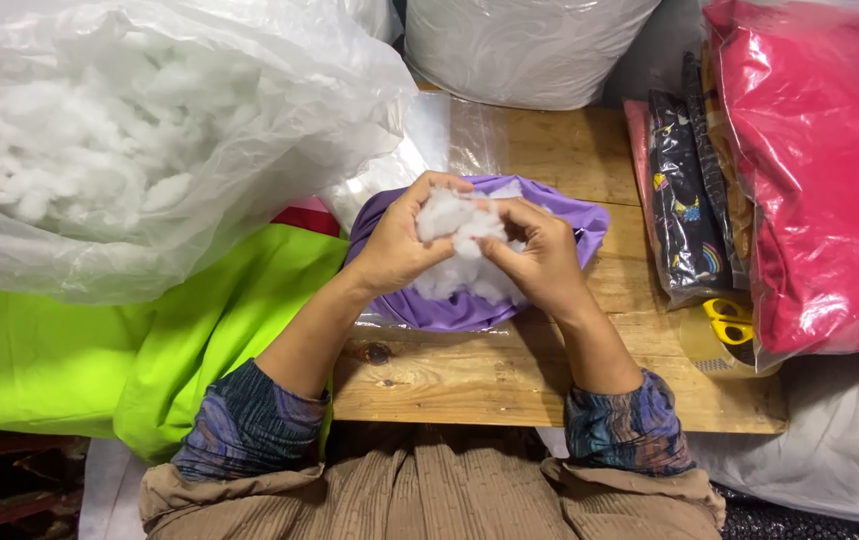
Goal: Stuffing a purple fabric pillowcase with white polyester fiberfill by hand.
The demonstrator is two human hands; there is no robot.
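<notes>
Both hands are together over the middle of the wooden counter (549, 370), closed on 1 clump of white stuffing (461, 222). The left hand (401, 243) grips it from 9 o'clock, the right hand (537, 258) from 3 o'clock, fingers curled into the fluff. Directly beneath them lies a purple fabric cover (469, 300), its mouth open upward, with more white fill showing inside it under the hands.

By my reckoning the cover is only partly filled: it lies slack and wrinkled on the counter, so a good deal of stuffing is left to go in, and the opening is not yet closed.

At 10 o'clock a big clear plastic bag of stuffing (119, 130) leans in, well stocked. A lime green cloth (149, 340) sprawls at 8 o'clock. At 3 o'clock stand a pink bagged cushion (819, 190), a dark patterned packet (684, 200) and yellow-handled scissors (729, 320).
</notes>
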